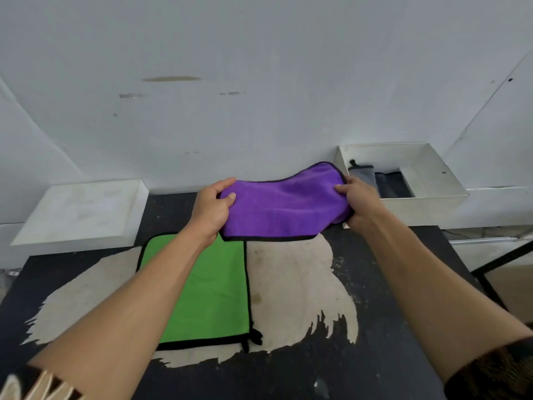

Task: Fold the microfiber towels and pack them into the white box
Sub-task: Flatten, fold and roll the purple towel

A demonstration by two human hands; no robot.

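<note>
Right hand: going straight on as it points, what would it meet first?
The right hand grips the purple towel; beyond it, probably the white wall behind the table. The white box lies off that line, to the right.

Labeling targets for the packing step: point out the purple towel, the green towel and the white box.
purple towel point(282, 209), head view, middle of its top face.
green towel point(219, 290), head view, flat middle of the cloth.
white box point(424, 207), head view, outer front wall.

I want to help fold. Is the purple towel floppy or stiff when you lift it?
Probably floppy: the purple towel sags and curves between the left hand and right hand. Likely light, since a pinch at each end holds it up. Its fuzzy cloth probably isn't slippery.
</note>
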